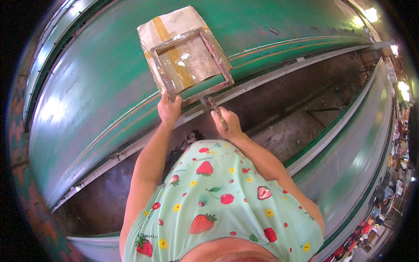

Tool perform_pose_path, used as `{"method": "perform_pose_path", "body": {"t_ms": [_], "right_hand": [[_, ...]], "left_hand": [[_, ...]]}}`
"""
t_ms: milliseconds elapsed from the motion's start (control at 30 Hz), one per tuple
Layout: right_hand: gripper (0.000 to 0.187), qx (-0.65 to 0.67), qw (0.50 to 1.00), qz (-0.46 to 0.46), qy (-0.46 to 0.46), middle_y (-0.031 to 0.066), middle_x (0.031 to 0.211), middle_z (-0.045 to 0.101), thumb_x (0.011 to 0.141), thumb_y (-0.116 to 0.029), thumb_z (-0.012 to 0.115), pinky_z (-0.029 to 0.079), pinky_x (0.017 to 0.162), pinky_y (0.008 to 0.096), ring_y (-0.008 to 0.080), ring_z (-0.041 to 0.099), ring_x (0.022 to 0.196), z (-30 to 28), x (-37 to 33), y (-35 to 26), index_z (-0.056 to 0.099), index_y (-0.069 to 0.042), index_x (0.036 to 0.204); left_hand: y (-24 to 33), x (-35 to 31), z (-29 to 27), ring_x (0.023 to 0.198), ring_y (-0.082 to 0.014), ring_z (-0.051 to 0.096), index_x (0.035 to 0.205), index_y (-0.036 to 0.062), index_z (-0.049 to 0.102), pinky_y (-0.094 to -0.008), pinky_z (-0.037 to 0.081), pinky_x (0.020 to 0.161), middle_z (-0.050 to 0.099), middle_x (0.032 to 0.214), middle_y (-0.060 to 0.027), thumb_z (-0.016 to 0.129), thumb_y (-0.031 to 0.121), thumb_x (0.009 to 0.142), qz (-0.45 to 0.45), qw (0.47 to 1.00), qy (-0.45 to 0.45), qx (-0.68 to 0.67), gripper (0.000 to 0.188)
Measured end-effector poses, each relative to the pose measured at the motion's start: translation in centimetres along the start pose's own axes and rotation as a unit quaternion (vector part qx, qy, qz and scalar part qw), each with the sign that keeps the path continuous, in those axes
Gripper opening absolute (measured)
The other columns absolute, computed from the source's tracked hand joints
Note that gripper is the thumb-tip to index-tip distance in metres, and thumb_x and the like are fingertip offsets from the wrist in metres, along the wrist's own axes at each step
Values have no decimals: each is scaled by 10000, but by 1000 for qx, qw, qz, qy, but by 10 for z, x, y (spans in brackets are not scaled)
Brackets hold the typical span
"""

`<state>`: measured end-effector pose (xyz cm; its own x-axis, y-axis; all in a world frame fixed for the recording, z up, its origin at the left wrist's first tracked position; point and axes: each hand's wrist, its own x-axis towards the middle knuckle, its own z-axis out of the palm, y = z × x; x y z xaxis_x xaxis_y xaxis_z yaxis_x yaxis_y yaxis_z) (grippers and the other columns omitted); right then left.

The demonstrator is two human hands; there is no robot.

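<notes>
My left hand (169, 109) is closed around the near left corner of a worn, paint-stained rectangular frame (215, 51). The frame lies tilted over a flat piece of cardboard (185, 18) with a strip of brown tape, and its near bar reaches past the cardboard toward me. Whether mesh is stretched across the frame, I cannot tell. In my right hand (230, 124) is a slim-handled scraper-like tool (223, 118). Its flat end is at the near bar of the frame; whether it touches is unclear.
Beneath the cardboard runs a long glossy green table (104, 74) with a pale raised edge rail (279, 72). A second long table (349, 161) stands to the right, across a dark floor gap (297, 118). A small dark piece (273, 31) lies on the green surface. Assorted clutter (371, 236) lines the far right.
</notes>
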<state>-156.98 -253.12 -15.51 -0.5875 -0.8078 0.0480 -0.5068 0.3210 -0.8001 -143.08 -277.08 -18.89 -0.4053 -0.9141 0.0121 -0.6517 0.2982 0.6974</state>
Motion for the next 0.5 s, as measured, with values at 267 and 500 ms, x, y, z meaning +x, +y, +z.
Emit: {"method": "perform_pose_path", "body": {"t_ms": [267, 500], "right_hand": [[432, 274, 935, 144, 175, 37, 704, 672, 1209, -404, 558, 508, 645, 321, 121, 639, 660, -27, 40, 45, 678, -35, 1018], [453, 217, 950, 50, -218, 58, 703, 694, 1154, -459, 633, 527, 641, 389, 165, 673, 643, -28, 53, 56, 679, -42, 986]], "left_hand": [[15, -1, -5, 973, -470, 778, 1285, 46, 747, -536, 604, 878, 791, 1043, -266, 760, 271, 899, -26, 999, -1, -25, 447], [14, 0, -2, 872, -429, 748, 1203, 17, 740, -505, 591, 824, 759, 949, -254, 769, 261, 902, 7, 999, 23, -27, 389]]}}
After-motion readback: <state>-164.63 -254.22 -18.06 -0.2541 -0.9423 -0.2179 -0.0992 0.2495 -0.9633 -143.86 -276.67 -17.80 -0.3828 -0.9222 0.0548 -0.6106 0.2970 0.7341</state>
